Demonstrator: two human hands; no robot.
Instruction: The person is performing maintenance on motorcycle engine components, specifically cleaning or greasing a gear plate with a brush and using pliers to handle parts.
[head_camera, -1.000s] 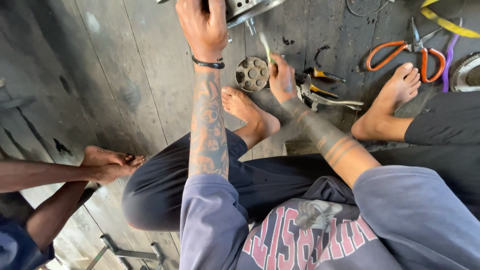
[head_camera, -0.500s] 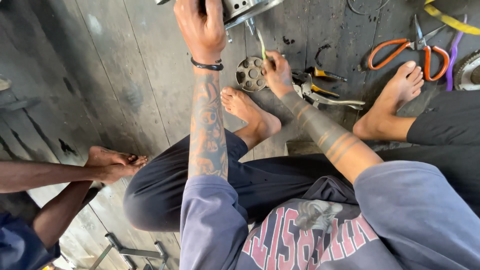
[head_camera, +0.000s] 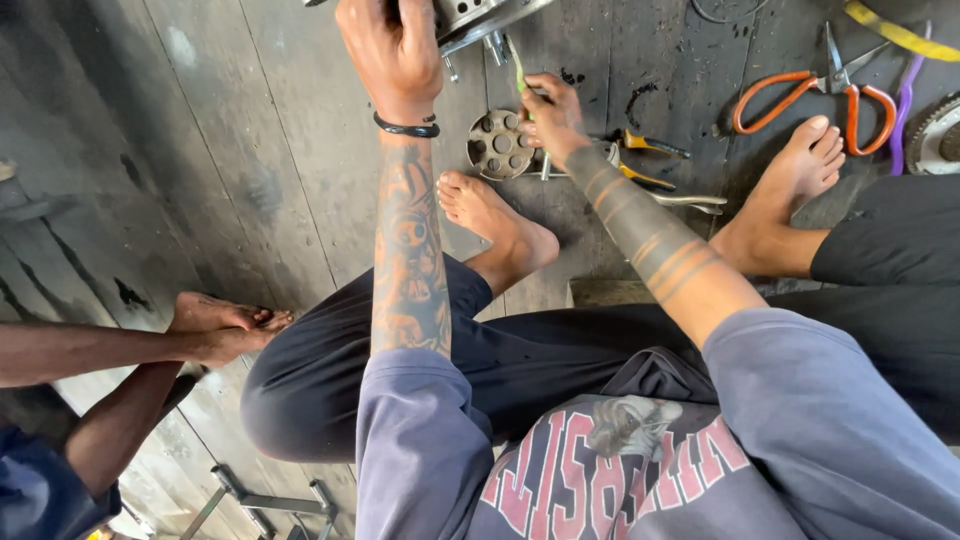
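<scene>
My left hand (head_camera: 392, 52) grips a shiny metal machine part (head_camera: 478, 18) at the top edge of the view; most of that part is cut off. My right hand (head_camera: 550, 112) is closed on a thin tool with a green handle (head_camera: 517, 65), its tip pointing up toward the metal part. Just left of my right hand a round metal disc with several holes (head_camera: 499, 144) lies on the dark plank floor (head_camera: 250, 150). I sit with my bare feet on the floor.
Orange-handled snips (head_camera: 800, 90), yellow-handled pliers (head_camera: 640, 160), a purple tool (head_camera: 903, 110) and a toothed wheel (head_camera: 935, 135) lie at the right. Another person's feet and arm (head_camera: 150, 345) are at the left. A metal frame (head_camera: 265, 500) lies bottom left.
My right hand has lifted slightly off the floor beside the disc and raised the green-handled tool toward the metal part. My left hand stays on the part.
</scene>
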